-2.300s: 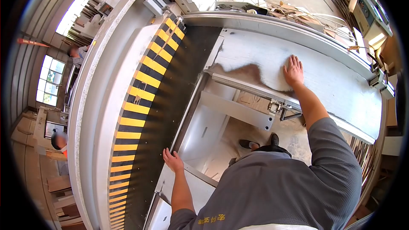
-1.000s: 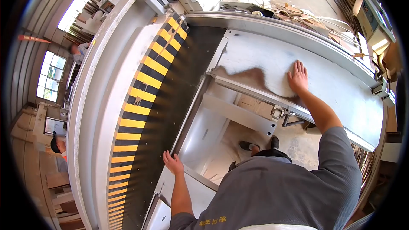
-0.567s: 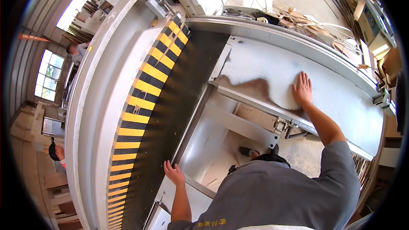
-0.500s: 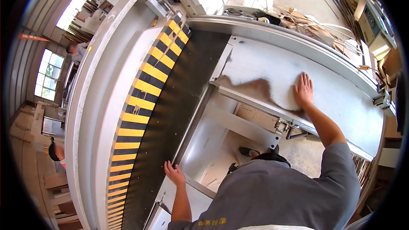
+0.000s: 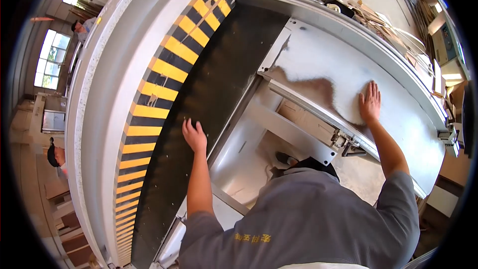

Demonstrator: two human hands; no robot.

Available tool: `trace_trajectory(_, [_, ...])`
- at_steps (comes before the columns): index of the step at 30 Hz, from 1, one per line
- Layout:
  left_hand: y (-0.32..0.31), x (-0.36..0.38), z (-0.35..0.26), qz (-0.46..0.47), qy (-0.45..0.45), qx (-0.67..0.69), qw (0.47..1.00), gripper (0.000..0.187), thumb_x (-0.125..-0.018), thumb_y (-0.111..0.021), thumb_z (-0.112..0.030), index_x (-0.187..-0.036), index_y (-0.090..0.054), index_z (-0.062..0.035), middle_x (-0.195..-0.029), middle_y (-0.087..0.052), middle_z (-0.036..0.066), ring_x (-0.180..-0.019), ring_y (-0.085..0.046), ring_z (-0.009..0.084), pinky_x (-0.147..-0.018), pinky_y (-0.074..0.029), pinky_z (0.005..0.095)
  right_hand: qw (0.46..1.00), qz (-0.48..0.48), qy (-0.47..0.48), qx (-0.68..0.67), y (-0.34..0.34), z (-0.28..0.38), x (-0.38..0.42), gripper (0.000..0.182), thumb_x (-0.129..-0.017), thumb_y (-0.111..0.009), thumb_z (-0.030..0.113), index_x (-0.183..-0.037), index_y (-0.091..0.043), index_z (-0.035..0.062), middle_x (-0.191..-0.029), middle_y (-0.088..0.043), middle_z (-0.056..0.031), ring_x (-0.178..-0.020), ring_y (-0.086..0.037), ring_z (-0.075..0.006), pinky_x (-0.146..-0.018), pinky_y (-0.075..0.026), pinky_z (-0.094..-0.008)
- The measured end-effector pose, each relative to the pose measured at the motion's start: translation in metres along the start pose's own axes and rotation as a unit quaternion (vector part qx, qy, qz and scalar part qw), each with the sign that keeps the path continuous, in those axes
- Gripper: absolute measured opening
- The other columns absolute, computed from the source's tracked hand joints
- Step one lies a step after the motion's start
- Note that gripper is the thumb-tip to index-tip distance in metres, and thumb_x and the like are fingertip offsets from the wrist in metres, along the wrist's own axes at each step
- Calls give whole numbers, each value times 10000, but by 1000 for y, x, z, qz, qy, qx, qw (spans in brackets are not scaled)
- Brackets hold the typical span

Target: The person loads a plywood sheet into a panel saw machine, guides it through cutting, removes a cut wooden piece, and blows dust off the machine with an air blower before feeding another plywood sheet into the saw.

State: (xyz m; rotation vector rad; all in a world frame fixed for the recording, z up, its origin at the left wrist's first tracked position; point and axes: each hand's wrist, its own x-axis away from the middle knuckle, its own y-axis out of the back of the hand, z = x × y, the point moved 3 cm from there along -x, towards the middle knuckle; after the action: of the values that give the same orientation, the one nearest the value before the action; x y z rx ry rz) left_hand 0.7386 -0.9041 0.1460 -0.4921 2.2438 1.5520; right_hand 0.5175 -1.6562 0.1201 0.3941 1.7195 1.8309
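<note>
Head view | we log left hand (image 5: 195, 137): fingers parted, seemingly empty, over black bed (image 5: 234, 55), nearer striped strip (image 5: 149, 113) along bed's length | right hand (image 5: 370, 103): flat, empty, on metal table (image 5: 411, 124)

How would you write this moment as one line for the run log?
left hand: over black bed, contact unclear; right hand: palm down on metal side table; alongside bed: yellow-black striped strip
</note>
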Motion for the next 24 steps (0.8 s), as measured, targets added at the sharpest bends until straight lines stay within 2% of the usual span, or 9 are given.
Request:
trace_trajectory(6, [-75, -99, -22, 47, -32, 10, 998, 492, -1062, -623, -335, -1444, -585, -28, -1566, -510, 194, -1461, -454, 410, -1222, -380, 491, 1000, 13, 4, 21, -3, 6, -4, 711, -1080, -470, 371, -1679, -296, 31, -1775, -250, -137, -1655, -185, -290, -1358, -114, -428])
trace_trajectory(10, [-106, -160, -29, 20, -74, -47, 996, 549, -1060, -611, -362, -1491, -546, -29, -1577, -505, 201, -1471, -450, 412, -1241, -351, 515, 1000, 7, 15, 9, -6, 9, -6, 708, -1079, -472, 357, -1675, -297, 17, -1771, -254, -151, -1653, -186, -297, -1360, -109, -430])
trace_trajectory(12, [-117, -185, -27, 34, -37, -128, 991, 644, -1060, -582, -431, -1550, -488, -24, -1577, -514, 220, -1483, -444, 413, -1250, -329, 524, 1000, 8, 16, 13, -7, 10, -7, 701, -1083, -476, 354, -1673, -303, 19, -1767, -262, -157, -1651, -190, -306, -1359, -115, -437])
trace_trajectory(13, [-123, -195, -22, 94, 57, -150, 983, 709, -1065, -532, -503, -1575, -454, -16, -1563, -535, 229, -1482, -447, 411, -1265, -297, 516, 1000, 10, 16, 20, -10, 9, -7, 700, -1084, -478, 355, -1674, -303, 21, -1766, -263, -157, -1650, -191, -307, -1359, -116, -438])
trace_trajectory(15, [-130, -202, -19, 73, 112, -171, 976, 746, -1068, -491, -566, -1557, -472, -3, -1578, -532, 219, -1489, -446, 392, -1280, -260, 527, 999, 9, 25, 23, -15, 7, -8, 701, -1088, -478, 362, -1678, -298, 29, -1765, -264, -159, -1650, -191, -305, -1361, -113, -435])
trace_trajectory(16, [-131, -196, -17, 94, 134, -165, 973, 763, -1068, -485, -581, -1556, -470, 5, -1592, -520, 214, -1497, -441, 384, -1285, -247, 532, 999, 3, 31, 24, -16, 4, -9, 701, -1088, -478, 362, -1678, -298, 31, -1765, -264, -158, -1650, -192, -303, -1361, -113, -434])
trace_trajectory(18, [-130, -169, -21, 2, 31, -184, 982, 797, -1058, -512, -585, -1572, -456, 22, -1622, -480, 211, -1514, -420, 374, -1299, -231, 539, 999, -9, 39, 19, -21, 2, -7, 700, -1088, -479, 362, -1679, -296, 34, -1765, -264, -157, -1650, -193, -300, -1361, -115, -430])
trace_trajectory(20, [-120, -122, -31, -2, -5, -184, 983, 776, -1051, -544, -564, -1554, -476, 24, -1620, -481, 211, -1508, -423, 372, -1299, -236, 545, 999, -2, 38, 20, -25, -2, -4, 708, -1088, -476, 381, -1680, -294, 39, -1766, -264, -151, -1651, -192, -294, -1362, -109, -432])
trace_trajectory(24, [-66, -6, -71, 72, -30, -168, 983, 744, -1022, -634, -505, -1557, -484, -9, -1604, -496, 200, -1472, -462, 369, -1287, -261, 549, 1000, 9, 25, 1, -24, -4, -3, 727, -1077, -490, 389, -1678, -292, 31, -1768, -260, -147, -1654, -187, -284, -1361, -98, -440])
